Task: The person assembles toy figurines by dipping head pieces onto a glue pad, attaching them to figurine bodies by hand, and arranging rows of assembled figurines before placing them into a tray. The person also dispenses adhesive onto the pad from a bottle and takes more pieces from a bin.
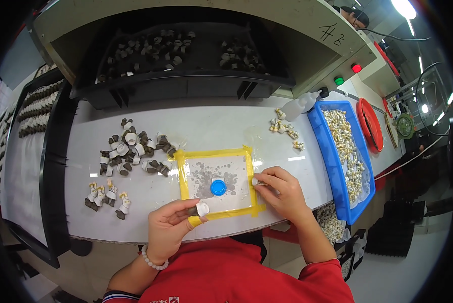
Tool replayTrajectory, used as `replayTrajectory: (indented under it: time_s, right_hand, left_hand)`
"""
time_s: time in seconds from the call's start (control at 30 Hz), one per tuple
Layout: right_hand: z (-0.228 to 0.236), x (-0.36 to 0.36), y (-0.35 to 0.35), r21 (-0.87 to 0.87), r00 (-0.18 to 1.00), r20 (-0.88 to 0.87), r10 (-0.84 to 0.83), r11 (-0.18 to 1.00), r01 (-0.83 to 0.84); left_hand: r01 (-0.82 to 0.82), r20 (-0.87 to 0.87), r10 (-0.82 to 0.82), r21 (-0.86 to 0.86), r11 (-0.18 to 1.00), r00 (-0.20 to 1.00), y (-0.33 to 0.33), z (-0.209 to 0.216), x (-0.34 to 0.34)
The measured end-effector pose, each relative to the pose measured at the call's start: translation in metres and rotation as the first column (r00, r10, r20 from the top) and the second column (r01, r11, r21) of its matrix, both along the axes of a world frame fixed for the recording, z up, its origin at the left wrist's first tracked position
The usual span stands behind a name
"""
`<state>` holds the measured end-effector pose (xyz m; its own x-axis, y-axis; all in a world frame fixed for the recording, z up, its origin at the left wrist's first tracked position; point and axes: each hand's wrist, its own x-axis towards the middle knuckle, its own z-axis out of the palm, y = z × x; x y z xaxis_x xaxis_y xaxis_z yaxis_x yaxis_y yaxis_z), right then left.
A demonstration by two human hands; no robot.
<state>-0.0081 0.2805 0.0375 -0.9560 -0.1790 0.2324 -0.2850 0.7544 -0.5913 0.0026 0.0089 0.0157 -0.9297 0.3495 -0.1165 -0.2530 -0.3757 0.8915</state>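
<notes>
- Head view: the left hand (170, 225) has its thumb and fingers closed around a small white-and-dark-brown moulded piece (202, 208), its white end facing the sheet; it is held above the table's near edge.
- The right hand (282, 192) pinches a tiny whitish piece (256, 181) between thumb and forefinger, at the sheet's right border; its details are too small to tell.
- Between the hands lies a pale, grey-spotted rectangular sheet (241, 177) bordered with yellow tape, bearing a round blue plastic cap (218, 187).
- Left of the sheet, a loose heap of white-and-dark-brown pieces (120, 149) lies on the white table (196, 131); nearer the person are several small figures with yellowish tops (111, 194).
- At right, a blue plastic tray (330, 161) holds many white-and-yellow pieces (343, 141), with a few similar loose pieces (282, 129) beside it.
</notes>
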Motion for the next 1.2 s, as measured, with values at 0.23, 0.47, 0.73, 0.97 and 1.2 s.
replayTrajectory:
  time_s: [0.23,0.47,0.73,0.97,1.2]
  right_hand:
    - [0.016,-0.019,-0.039,0.011,0.966,-0.026,0.257,0.967,-0.256]
    - [0.017,-0.031,-0.052,0.220,0.924,-0.039,0.379,0.906,-0.362]
    - [0.023,-0.031,-0.057,0.336,0.923,0.002,0.385,0.869,-0.364]
    - [0.020,-0.019,-0.051,-0.110,0.964,0.100,0.248,0.965,-0.237]
    - [0.013,-0.009,-0.055,-0.540,0.926,0.266,0.267,0.837,-0.087]
  left_hand:
    - [-0.006,0.061,0.000,0.087,0.996,0.998,0.002,-0.010,0.002]
    - [-0.047,0.065,0.044,0.048,0.998,0.997,0.004,-0.007,0.002]
    - [-0.052,0.067,0.049,0.038,0.998,0.997,0.005,-0.007,0.001]
    - [-0.023,0.053,0.015,0.144,0.989,0.998,0.000,-0.011,0.001]
    - [-0.023,0.058,0.014,0.163,0.986,0.998,-0.001,-0.012,-0.001]
